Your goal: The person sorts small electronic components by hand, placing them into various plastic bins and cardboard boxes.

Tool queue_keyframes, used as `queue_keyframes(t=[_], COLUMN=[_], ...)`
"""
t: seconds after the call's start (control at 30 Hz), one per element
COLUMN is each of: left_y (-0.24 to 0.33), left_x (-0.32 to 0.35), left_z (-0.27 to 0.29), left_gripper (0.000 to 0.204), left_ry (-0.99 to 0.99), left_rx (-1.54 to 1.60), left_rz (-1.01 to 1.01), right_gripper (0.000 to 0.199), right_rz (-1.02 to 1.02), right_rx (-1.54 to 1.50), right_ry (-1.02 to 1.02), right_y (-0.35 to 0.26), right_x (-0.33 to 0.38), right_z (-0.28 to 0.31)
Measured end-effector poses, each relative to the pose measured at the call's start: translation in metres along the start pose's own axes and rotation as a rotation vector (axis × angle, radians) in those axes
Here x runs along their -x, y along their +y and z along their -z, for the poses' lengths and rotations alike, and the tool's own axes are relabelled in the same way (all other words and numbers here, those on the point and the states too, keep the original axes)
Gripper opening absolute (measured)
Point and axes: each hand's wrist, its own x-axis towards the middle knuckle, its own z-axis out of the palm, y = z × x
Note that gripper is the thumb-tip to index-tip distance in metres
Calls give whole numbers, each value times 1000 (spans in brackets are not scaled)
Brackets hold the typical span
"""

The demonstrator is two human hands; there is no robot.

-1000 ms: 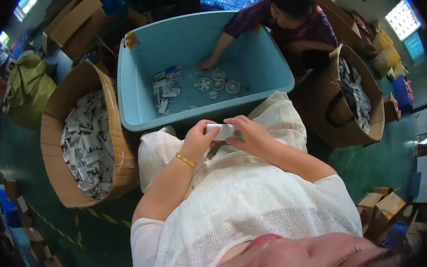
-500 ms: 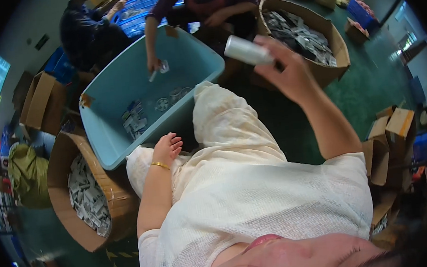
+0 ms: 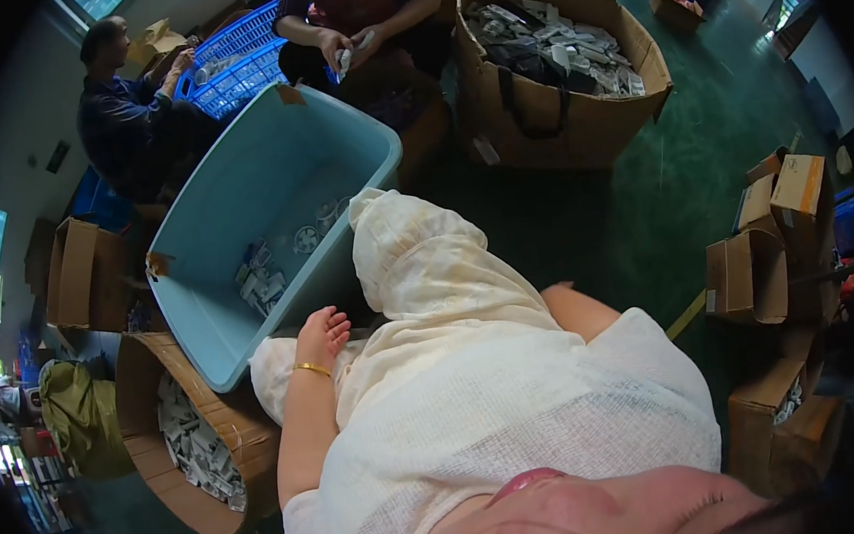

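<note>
Tub (image 3: 200, 315), one, pale blue plastic, small packets on floor of it, just beyond left hand (image 3: 324, 333). Left hand empty, fingers loosely spread, resting on pale-clad knee; gold bangle (image 3: 311, 369) at wrist. Right hand hidden past knee, only forearm (image 3: 576, 310) shows, grip cannot tell. Two carton boxes of packets: one (image 3: 179, 487) beside left forearm, one (image 3: 576, 125) far ahead to right. Two other people seated beyond tub.

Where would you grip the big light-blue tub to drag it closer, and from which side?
Grip the light-blue tub by its rolled rim at the near corner, beside the left hand, coming from above. The rim overhangs the wall, so fingers could probably hook under it.
</note>
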Motion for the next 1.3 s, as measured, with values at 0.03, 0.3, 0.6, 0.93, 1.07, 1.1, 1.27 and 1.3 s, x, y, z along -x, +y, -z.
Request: queue_keyframes(t=[0.03, 0.3, 0.6, 0.93, 1.07, 1.1, 1.27, 1.3], left_y=[-2, -3, -8, 81, 63, 62, 60, 59], left_x=[4, -8, -8, -19, -48, -50, -47, -48], left_z=[4, -1, 4, -24, -31, -27, -25, -24], left_gripper=[21, 23, 19, 42, 47, 47, 42, 42], left_ry=[11, 13, 40, 441, 440, 441, 430, 438], left_rx=[7, -205, -308, -1461, -1584, -1589, -1552, -1557], left_rz=[1, -9, -273, -1170, -1010, -996, -1043, -1031], right_gripper=[43, 32, 26, 38, 41, 44, 48, 47], right_rz=[10, 556, 489, 525, 573, 573, 556, 480], right_rx=[8, 35, 146, 376, 248, 209, 170, 49], right_ry=[-3, -318, -264, -103, 73, 50, -81, -152], right_y=[-6, -75, -96, -174, -197, -207, -245, -251], right_x=[7, 31, -44, -58, -95, -102, -111, -114], right_z=[9, 106, 79, 129, 110, 109, 112, 113])
